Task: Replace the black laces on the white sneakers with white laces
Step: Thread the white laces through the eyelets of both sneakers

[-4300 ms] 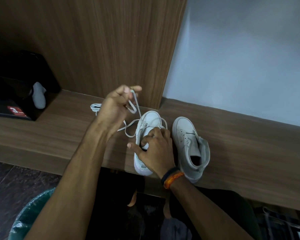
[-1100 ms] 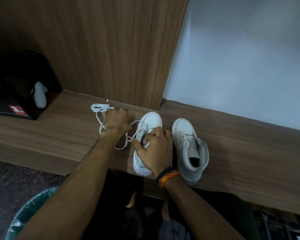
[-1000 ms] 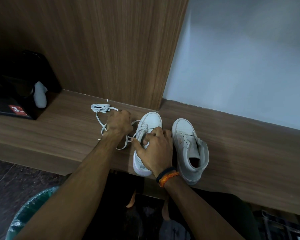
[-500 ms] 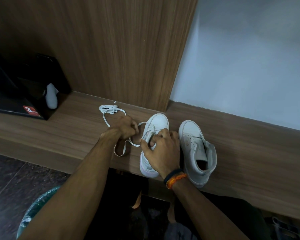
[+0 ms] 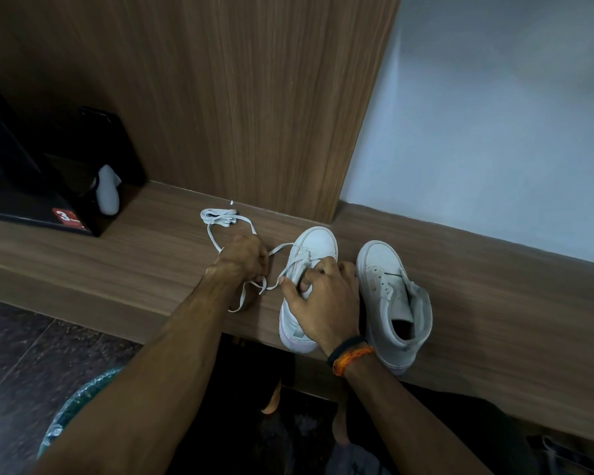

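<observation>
Left hand (image 5: 246, 257) pinching white lace (image 5: 220, 221), right hand (image 5: 323, 303) gripping sneaker (image 5: 314, 245)

Two sneakers stand side by side on the table (image 5: 494, 303), toes toward the wall: the left sneaker (image 5: 309, 248) under the right hand (image 5: 323, 303), the right sneaker (image 5: 391, 296) just beside it. A lace (image 5: 220, 217) trails left from the left sneaker, passing under the left hand (image 5: 244, 258). A box (image 5: 66, 186) sits far left on the table, and a bin (image 5: 69, 416) stands on the floor below.
</observation>
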